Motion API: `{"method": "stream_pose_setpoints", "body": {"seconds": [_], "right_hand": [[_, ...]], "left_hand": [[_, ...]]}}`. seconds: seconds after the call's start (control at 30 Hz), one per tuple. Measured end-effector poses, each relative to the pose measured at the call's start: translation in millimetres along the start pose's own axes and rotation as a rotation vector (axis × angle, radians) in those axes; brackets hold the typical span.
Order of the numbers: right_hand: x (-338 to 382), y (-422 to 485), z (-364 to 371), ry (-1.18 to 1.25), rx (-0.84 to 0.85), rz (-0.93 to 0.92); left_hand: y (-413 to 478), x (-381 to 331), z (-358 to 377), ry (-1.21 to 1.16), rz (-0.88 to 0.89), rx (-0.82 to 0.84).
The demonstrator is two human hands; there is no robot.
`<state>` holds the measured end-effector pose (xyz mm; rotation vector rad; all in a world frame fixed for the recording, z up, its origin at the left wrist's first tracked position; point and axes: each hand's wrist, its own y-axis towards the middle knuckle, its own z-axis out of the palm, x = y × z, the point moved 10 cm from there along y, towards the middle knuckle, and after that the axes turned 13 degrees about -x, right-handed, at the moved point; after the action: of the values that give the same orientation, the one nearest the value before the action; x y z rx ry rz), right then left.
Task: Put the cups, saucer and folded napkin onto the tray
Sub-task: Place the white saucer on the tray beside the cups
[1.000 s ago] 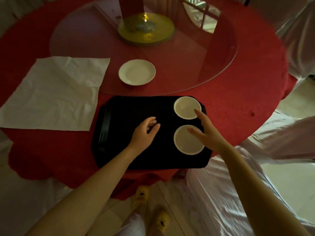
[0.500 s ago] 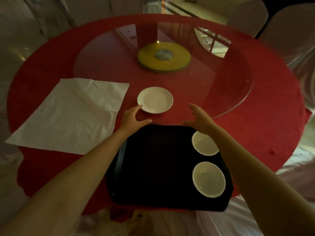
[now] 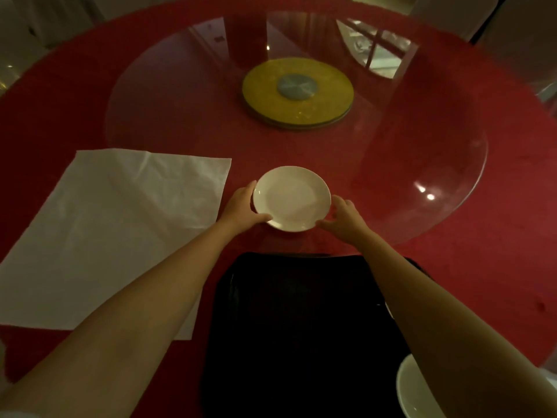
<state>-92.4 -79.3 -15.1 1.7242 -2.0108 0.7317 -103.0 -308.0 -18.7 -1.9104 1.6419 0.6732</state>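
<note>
Two things could go wrong, I reckon: the plain white saucer sits on slick glass just past the black tray, so it might skid away or clip the tray's raised rim coming back. Left hand and right hand are both open, cupping opposite edges without lifting, and the white napkin lies unfolded on the red counter to the left.

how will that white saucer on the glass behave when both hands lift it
The saucer looks like glazed ceramic, so probably rigid, fragile, and a bit slick. It is shallow and flat, so unlikely to roll or tip. It sits on the smooth glass turntable, so it may slide before the left hand and right hand at its rim get under it.
</note>
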Motion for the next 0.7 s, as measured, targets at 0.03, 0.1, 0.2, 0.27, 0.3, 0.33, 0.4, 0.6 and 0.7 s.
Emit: {"method": "stream_pose_setpoints", "body": {"seconds": [0.03,0.1,0.2,0.27,0.3,0.33,0.4,0.6,0.7], "right_hand": [[-1,4,1,0.003,-0.011,0.011],[0,13,1,0.023,-0.042,0.027],[2,19,2,0.032,-0.056,0.032],[1,22,7,0.051,-0.052,0.058],[1,21,8,0.062,-0.048,0.064],[1,22,9,0.071,-0.049,0.073],[1,24,9,0.091,-0.051,0.085],[-1,13,2,0.175,-0.093,0.106],[3,5,-8,0.206,-0.114,0.085]], "left_hand": [[5,1,2,0.004,-0.007,0.002],[16,3,4,-0.015,-0.026,-0.01],[25,4,2,-0.028,-0.035,-0.041],[29,5,4,-0.014,-0.016,-0.031],[28,5,5,-0.015,-0.009,-0.024],[29,6,4,-0.03,-0.018,-0.023],[31,8,4,-0.051,-0.044,-0.019],[22,4,-2,-0.088,-0.038,-0.025],[14,-1,-10,-0.108,-0.023,-0.062]]}}
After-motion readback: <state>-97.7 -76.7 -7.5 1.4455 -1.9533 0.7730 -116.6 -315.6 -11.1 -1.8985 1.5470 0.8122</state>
